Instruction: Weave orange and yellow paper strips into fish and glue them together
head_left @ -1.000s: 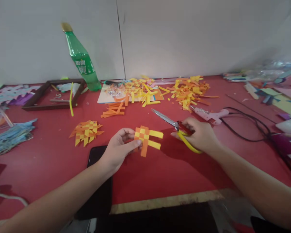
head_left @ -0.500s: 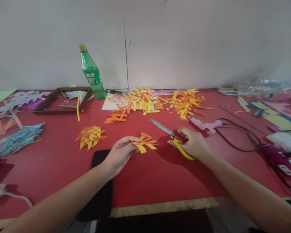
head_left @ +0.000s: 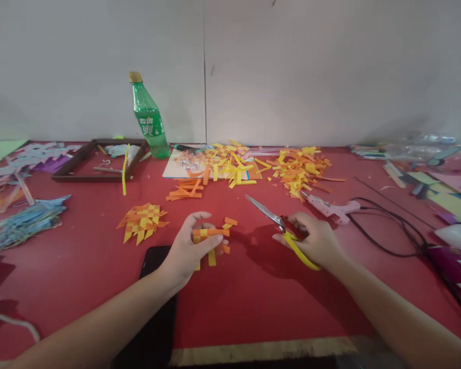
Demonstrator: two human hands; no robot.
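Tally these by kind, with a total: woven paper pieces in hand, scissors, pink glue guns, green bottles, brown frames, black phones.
Woven paper piece, in the left hand: 1
Scissors, in the right hand: 1
Pink glue gun: 1
Green bottle: 1
Brown frame: 1
Black phone: 1
Total: 6

Pinched between thumb and fingers of the left hand [head_left: 184, 252], a small woven paper piece [head_left: 211, 232] in orange and yellow, tilted, with a mostly orange band along the top; loose strip ends jutting rightward and hanging below, partly hidden by the fingers. Gripped in the right hand [head_left: 315, 237], scissors [head_left: 281, 223] with yellow handle and silvery blades close together, pointing forward and leftward, near the paper but not touching.
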